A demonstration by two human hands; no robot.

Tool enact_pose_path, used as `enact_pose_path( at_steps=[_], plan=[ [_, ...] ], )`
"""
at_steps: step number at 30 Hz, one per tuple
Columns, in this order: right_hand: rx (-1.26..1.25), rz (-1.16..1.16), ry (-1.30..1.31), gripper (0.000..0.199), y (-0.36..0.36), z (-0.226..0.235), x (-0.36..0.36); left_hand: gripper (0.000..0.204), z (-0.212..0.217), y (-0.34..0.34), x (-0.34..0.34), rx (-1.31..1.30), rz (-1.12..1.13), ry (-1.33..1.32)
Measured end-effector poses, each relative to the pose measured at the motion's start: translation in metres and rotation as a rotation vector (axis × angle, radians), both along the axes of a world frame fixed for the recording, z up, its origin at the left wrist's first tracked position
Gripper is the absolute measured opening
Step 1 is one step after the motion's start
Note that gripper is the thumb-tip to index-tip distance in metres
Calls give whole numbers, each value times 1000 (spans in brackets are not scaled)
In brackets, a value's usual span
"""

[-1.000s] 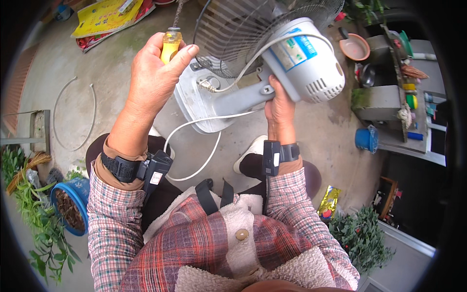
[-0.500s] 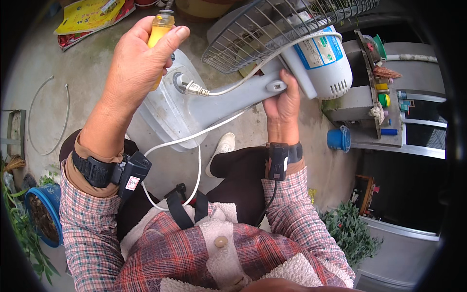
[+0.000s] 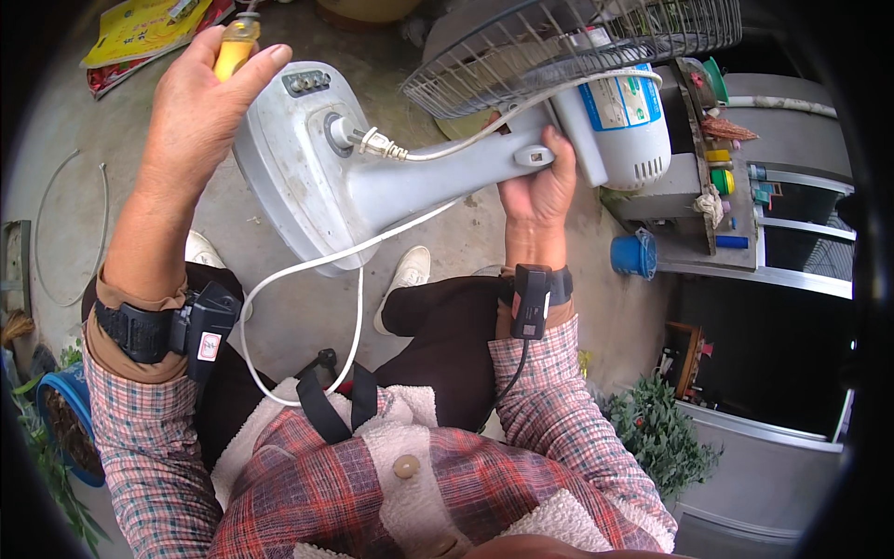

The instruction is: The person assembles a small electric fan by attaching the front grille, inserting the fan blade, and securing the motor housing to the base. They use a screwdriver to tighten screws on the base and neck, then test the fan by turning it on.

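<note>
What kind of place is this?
Probably a home yard or patio, though indoor space can't be ruled out entirely. Signs: a bare, stained concrete-like floor, a leafy bush at lower right, and a blue bucket near a cluttered ledge.

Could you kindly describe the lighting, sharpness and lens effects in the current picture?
Head view: soft, diffuse light on the fan, no strong glare evident; head view: plug reasonably sharp; head view: dark opening at right nearly black, little detail readable; head view: black fisheye vignette at the rim, into which the leaves at lower left fade.
</note>
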State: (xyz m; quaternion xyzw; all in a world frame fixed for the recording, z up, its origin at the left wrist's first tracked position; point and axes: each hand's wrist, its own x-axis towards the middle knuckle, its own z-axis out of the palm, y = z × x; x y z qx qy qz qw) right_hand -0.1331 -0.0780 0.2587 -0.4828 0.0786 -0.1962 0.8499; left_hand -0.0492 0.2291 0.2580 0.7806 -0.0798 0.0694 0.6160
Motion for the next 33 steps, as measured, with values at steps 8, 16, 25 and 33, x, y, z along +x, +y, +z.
enact_pose_path(
  at_steps=[8,16,25,33],
  plan=[
    [11,-8,1,54,-26,-6,-1,41,-2,2,-5,-71,-32,106],
    [94,87,-135,50,-40,-8,-11,40,6,6,-9,-150,-62,140],
    [-37,264,-343,69,-55,-7,-15,32,12,10,-20,-360,-196,314],
    [176,-221,57,65,-79,-30,-54,33,22,7,-36,-295,-196,286]
  ],
)
